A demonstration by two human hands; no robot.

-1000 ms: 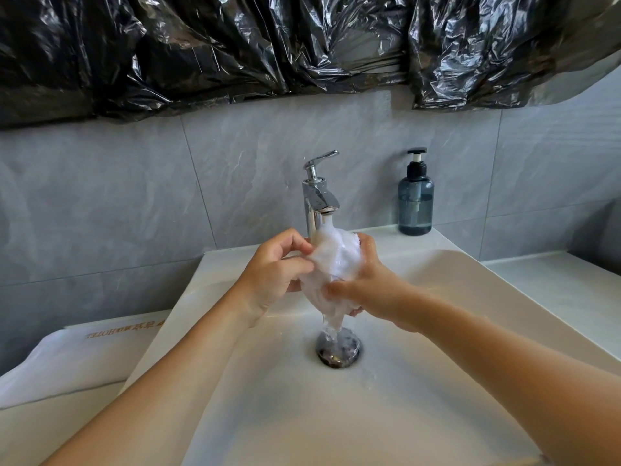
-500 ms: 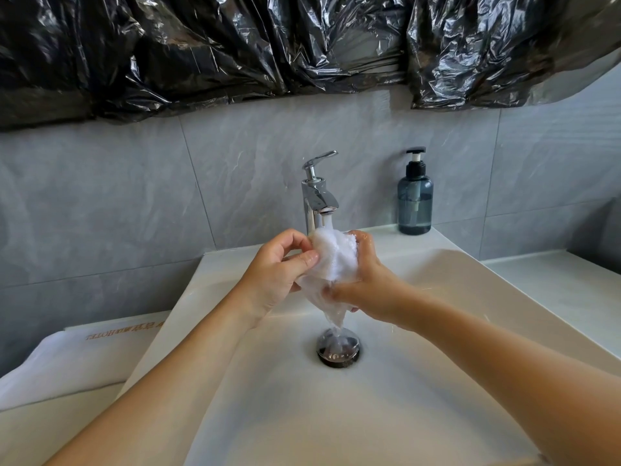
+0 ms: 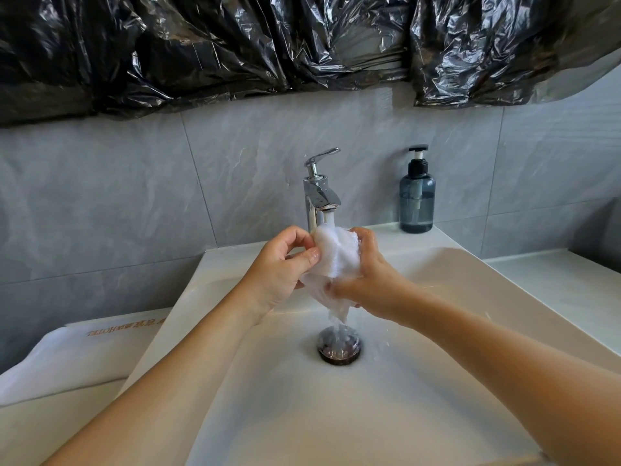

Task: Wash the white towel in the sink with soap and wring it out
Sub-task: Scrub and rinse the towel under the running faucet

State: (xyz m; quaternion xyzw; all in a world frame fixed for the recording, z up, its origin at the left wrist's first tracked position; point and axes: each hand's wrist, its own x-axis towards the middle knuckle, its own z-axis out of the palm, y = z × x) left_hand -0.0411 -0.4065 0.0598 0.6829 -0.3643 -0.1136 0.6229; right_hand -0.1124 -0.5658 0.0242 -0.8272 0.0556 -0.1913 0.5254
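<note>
— Where is the white towel [image 3: 336, 255]?

— At the centre of the frame, bunched up right under the spout of the chrome faucet [image 3: 317, 196]. Water runs onto it and drains off its lower tip toward the dark drain [image 3: 339, 346] just below.

— And the hands?

— The left hand [image 3: 279, 270] pinches the towel's left side between thumb and curled fingers. The right hand [image 3: 373, 280] grips the right side, fingers wrapped round the cloth.

— The sink?

— The white sink [image 3: 453, 297] fills the lower middle of the frame, wet around the drain.

— Anything else?

— A dark blue soap dispenser [image 3: 417, 196] stands on the ledge, right of centre. A folded white cloth with printed lettering [image 3: 67, 358] lies at lower left. Black plastic sheeting [image 3: 235, 45] hangs across the top.
</note>
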